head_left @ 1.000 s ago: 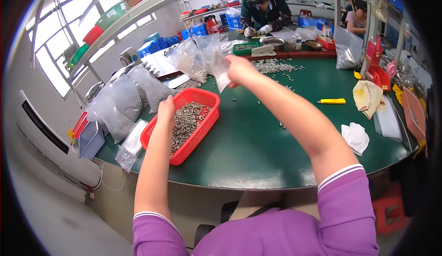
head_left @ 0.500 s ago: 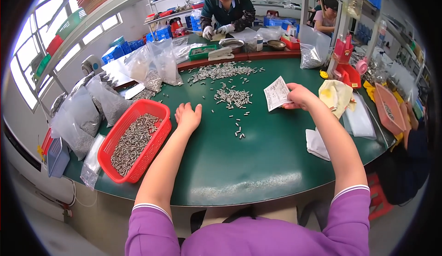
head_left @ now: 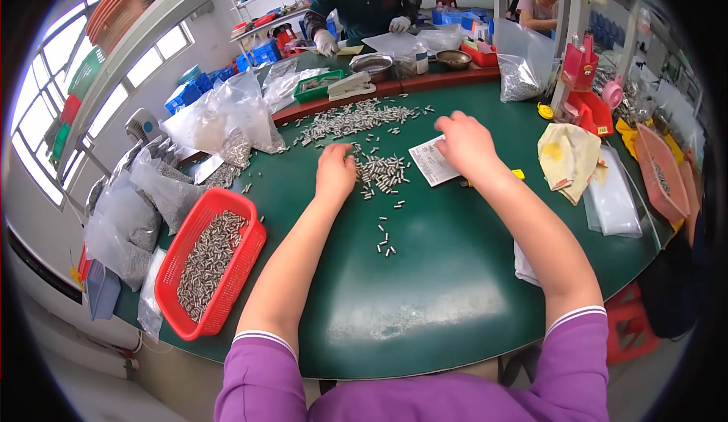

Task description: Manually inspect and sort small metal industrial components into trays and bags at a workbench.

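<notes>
Small silver metal cylinders lie in a near pile [head_left: 381, 173] and a wider far pile [head_left: 353, 120] on the green table. My left hand [head_left: 336, 173] is at the left edge of the near pile, fingers curved and thumb apart, with nothing visible in it. To the right, my right hand [head_left: 466, 147] has its bent fingers over the upper right edge of a printed paper slip [head_left: 432, 164]. That slip looks flat on the table, and the hand's thumb is hidden. Under my right wrist, part of a yellow-and-black tool [head_left: 518, 174] shows.
A red basket [head_left: 246, 244] of cylinders stands at left, near filled plastic bags [head_left: 125, 217]. A stapler [head_left: 350, 86] and metal bowl [head_left: 453, 59] sit along the far ledge. Cloth gloves [head_left: 569, 156] lie at right. A gloved co-worker [head_left: 364, 5] is across the table.
My left hand has moved right, away from the basket, to the near pile. The right hand has shifted left, and the slip it held is lower and flatter. The co-worker's hands have separated.
</notes>
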The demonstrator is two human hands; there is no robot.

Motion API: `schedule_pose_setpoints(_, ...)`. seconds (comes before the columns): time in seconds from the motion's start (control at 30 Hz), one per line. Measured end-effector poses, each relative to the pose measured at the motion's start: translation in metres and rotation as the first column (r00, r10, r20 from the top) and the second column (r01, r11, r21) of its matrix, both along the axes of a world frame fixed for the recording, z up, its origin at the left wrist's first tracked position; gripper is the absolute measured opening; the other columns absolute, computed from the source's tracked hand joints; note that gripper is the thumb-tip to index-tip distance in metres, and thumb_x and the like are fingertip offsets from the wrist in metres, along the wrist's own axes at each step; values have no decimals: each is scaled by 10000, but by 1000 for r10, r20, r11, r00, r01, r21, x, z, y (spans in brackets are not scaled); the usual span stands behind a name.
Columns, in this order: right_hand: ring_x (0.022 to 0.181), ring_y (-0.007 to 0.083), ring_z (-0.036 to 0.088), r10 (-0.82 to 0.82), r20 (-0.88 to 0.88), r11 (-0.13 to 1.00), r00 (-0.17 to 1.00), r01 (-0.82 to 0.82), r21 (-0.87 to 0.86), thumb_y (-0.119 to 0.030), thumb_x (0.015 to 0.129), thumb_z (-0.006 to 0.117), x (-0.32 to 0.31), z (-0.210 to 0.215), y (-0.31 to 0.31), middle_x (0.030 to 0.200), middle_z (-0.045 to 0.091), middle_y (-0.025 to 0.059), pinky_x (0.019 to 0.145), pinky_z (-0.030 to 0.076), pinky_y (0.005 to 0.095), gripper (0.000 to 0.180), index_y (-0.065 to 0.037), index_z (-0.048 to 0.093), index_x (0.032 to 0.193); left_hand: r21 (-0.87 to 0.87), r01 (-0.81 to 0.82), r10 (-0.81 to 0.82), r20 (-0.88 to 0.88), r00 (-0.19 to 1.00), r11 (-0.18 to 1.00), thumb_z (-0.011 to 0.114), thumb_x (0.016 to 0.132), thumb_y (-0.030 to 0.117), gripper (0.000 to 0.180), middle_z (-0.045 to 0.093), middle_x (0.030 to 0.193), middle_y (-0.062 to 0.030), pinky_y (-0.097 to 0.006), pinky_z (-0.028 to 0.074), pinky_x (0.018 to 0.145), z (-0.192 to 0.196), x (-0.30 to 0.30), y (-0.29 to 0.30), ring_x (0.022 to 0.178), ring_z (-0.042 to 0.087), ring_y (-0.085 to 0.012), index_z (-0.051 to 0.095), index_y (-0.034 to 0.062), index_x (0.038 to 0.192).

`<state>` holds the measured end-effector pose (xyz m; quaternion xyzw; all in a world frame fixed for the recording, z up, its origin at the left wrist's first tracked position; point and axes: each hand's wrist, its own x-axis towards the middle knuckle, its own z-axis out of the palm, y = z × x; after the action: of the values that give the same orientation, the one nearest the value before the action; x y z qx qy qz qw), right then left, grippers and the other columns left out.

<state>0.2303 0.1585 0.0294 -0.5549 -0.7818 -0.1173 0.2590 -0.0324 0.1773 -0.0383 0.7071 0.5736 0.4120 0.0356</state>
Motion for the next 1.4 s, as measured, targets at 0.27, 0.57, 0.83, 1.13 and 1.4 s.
schedule_pose_setpoints(0.27, 871, 255, 629, 463, 77, 858, 883, -424, -290, -89, 761, 570, -52, -23, 64, 851, 653, 69, 753, 502, 370, 159, -153, 684, 852, -203, -114, 77, -183, 980, 972, 610, 788, 116, 198, 646, 967, -102, -361, 486, 818, 24, -10, 29, 914, 618, -275, 685, 130, 971)
schedule_pose_setpoints(0.57, 850, 271, 604, 627, 9, 722, 779, -577, -382, -90, 704, 669, -38, -16, 74, 835, 602, 73, 744, 478, 381, 106, -104, 640, 805, -259, 79, -168, -343, 924, 963, 673, 744, 138, 127, 633, 902, -75, -348, 489, 751, 32, -14, 50, 857, 619, -252, 651, 102, 864)
schedule_pose_setpoints(0.83, 866, 237, 608, 515, -121, 716, 849, -503, -484, -104, 733, 672, -39, -13, 70, 885, 611, 57, 744, 480, 357, 136, -107, 631, 863, -288, 93, -187, -319, 929, 953, 691, 736, 178, 116, 620, 897, -93, -381, 489, 742, 34, -14, 54, 850, 609, -286, 666, 98, 817)
schedule_pose_setpoints(1.13, 857, 242, 599, 595, 107, 769, 796, -526, -364, -130, 792, 590, -41, -22, 74, 863, 589, 68, 753, 486, 368, 53, -91, 615, 817, -309, -44, -111, -465, 878, 950, 682, 744, 257, 184, 626, 885, -136, -410, 495, 746, 34, -7, 59, 830, 619, -312, 667, 74, 754)
schedule_pose_setpoints(1.4, 910, 320, 576, 401, -195, 892, 895, -430, -140, -110, 822, 550, -34, -15, 60, 892, 603, 132, 763, 469, 415, 82, -56, 553, 884, -219, 40, -70, -131, 989, 975, 590, 828, 165, 219, 622, 776, -125, -355, 495, 682, 40, -7, 45, 730, 618, -232, 582, 20, 992)
